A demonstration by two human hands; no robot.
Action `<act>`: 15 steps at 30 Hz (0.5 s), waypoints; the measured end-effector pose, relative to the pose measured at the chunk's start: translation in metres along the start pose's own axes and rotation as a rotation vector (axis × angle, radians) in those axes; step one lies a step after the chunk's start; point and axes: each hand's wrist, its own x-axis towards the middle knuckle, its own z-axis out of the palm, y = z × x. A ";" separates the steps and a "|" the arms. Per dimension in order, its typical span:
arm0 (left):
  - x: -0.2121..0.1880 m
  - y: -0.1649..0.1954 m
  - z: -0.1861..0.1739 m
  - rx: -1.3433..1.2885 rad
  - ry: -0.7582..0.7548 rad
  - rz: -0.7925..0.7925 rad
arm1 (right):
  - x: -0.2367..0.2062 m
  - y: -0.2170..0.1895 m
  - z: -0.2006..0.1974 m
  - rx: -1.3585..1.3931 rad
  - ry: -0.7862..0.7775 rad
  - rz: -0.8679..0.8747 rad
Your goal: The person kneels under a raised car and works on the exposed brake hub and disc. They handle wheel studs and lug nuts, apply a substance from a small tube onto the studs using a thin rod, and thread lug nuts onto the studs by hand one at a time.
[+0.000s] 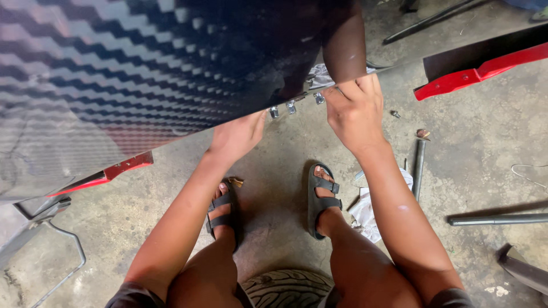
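A large glossy carbon-weave panel [125,68] with a red edge fills the upper left. My left hand [237,136] reaches under its lower edge, fingers hidden beneath the panel. My right hand [355,111] rests at the panel's edge, its fingers curled over the rim. Several small metal fasteners [291,106] hang from the edge between my hands. What my fingers hold beneath cannot be seen. I sit on a tyre [288,288], feet in dark sandals.
Concrete floor [479,154] with a metal rod [418,168], a longer bar [496,219], a white rag [368,208], small loose bolts [395,114], a red and black trim piece [485,63] at upper right, and a bent wire frame [63,251] at lower left.
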 end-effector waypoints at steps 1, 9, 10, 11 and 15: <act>0.002 0.002 0.001 0.014 0.008 0.004 | -0.001 0.002 0.000 -0.004 0.003 0.001; 0.006 0.003 0.006 0.030 -0.065 -0.026 | -0.006 0.008 0.004 -0.014 -0.008 0.024; 0.006 0.003 0.007 0.019 -0.075 -0.031 | -0.006 0.009 0.004 -0.006 -0.009 0.029; 0.006 0.003 0.007 0.008 -0.085 -0.036 | -0.006 0.010 0.004 0.003 -0.012 0.033; 0.006 0.003 0.008 0.054 -0.097 -0.026 | -0.008 0.011 0.003 0.013 -0.006 0.028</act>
